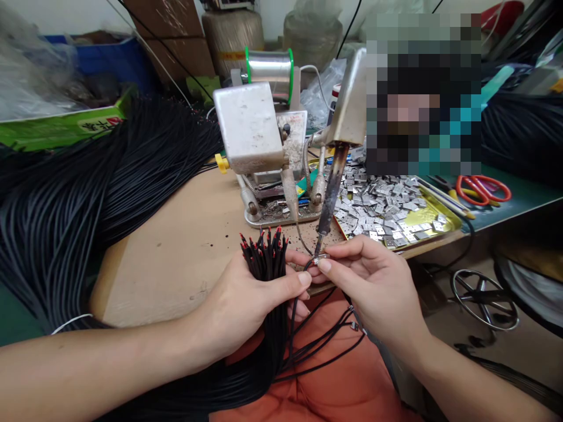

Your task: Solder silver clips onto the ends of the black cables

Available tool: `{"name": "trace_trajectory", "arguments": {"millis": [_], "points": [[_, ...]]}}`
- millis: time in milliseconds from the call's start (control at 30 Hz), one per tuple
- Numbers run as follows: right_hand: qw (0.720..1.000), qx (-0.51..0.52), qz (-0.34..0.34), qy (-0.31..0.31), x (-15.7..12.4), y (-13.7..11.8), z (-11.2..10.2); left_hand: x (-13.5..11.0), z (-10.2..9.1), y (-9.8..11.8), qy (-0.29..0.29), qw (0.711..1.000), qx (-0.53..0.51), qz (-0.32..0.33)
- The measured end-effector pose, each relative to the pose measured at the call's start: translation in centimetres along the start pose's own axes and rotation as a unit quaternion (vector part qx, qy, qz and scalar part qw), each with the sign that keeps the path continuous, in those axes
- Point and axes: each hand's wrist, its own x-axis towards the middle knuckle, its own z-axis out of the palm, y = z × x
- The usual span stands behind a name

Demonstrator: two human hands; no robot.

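My left hand (246, 299) is closed round a bundle of black wires (266, 258) with red stripped tips pointing up. Its thumb and forefinger also pinch one single wire up toward my right hand. My right hand (373, 281) pinches a small metal piece (322, 257) right under the tip of a soldering iron (331, 193) that hangs down from a metal holder. The wire end meets that piece at the iron's tip. Several finished wires trail down over my orange lap (334, 369).
A soldering fixture (259, 140) with a solder spool (269, 67) stands on the tan bench. A yellow tray (444, 225) holds several small metal pieces. Red scissors (481, 189) lie at the right. A big heap of black cable (88, 193) fills the left. A person sits behind the tray.
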Motion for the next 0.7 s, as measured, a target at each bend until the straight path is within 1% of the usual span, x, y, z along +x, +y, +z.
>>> {"name": "trace_trajectory", "arguments": {"millis": [567, 700], "points": [[0.999, -0.048, 0.002, 0.007, -0.1, -0.6, 0.2, -0.1, 0.2, 0.3, 0.009, 1.0, 0.003, -0.011], [0.995, -0.099, 0.012, -0.003, -0.1, -1.3, -0.1, -0.2, 0.4, 0.6, 0.013, 1.0, 0.012, -0.025]]}}
